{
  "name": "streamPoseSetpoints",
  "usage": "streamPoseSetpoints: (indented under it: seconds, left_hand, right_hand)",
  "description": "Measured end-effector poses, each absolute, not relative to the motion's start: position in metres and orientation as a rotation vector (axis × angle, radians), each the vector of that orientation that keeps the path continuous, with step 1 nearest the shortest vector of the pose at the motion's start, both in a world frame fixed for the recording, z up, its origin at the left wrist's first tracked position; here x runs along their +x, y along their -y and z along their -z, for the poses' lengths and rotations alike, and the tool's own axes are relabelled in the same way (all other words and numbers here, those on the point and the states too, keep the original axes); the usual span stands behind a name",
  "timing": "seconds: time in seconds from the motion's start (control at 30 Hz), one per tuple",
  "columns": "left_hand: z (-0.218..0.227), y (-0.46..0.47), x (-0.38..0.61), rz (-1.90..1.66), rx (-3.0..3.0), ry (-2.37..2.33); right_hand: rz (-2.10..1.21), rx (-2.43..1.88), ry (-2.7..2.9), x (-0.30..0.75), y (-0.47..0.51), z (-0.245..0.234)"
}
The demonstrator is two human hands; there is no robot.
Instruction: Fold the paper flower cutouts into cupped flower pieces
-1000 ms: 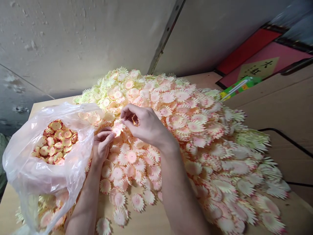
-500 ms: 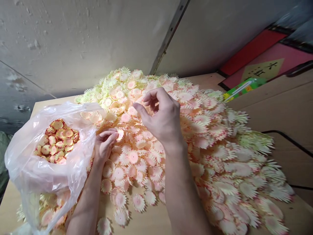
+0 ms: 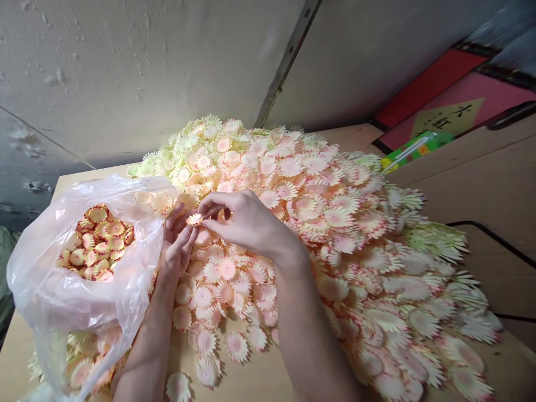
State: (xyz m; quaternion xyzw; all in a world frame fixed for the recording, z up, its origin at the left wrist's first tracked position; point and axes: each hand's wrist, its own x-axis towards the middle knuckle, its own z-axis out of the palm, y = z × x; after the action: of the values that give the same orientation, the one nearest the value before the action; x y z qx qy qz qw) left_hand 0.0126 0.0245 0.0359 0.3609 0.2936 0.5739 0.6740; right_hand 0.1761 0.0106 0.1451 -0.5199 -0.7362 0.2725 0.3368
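A small artificial flower layer (image 3: 195,219), cream with red-tipped petals, is held up between my two hands. My left hand (image 3: 178,240) is closed on it by the fingertips, just right of the plastic bag. From the right, my right hand (image 3: 234,220) pinches at the flower's edge, thumb and index finger close together. Whether anything thin is also in that pinch I cannot make out. Below and behind both hands spreads a large heap of similar flower layers (image 3: 288,167), pale pink, cream and greenish.
A translucent plastic bag (image 3: 37,268) stands open at the left, holding small red-edged flower pieces (image 3: 100,240). Under everything is a wooden tabletop (image 3: 243,379). A wall (image 3: 167,72) rises behind. To the right are a cardboard box (image 3: 473,184), red boards (image 3: 431,84) and a black cable (image 3: 494,240).
My right hand has come down and left from above the heap to the flower in my left hand. The flower now shows more edge-on, and my left hand has shifted slightly.
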Motion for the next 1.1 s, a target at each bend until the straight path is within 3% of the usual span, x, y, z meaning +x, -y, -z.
streamPoseSetpoints:
  seconds: [0.5,1.1]
  left_hand:
    - [-0.034,-0.0261,0.0167,-1.336,0.87,-0.632]
    - [-0.0317,-0.0288,0.0152,-1.296,0.969,-0.596]
  right_hand:
    - [-1.069,-1.356,1.9,0.1801,-0.0105,-0.1484]
    - [-1.047,-1.364,1.818,0.1848,-0.0116,-0.1446]
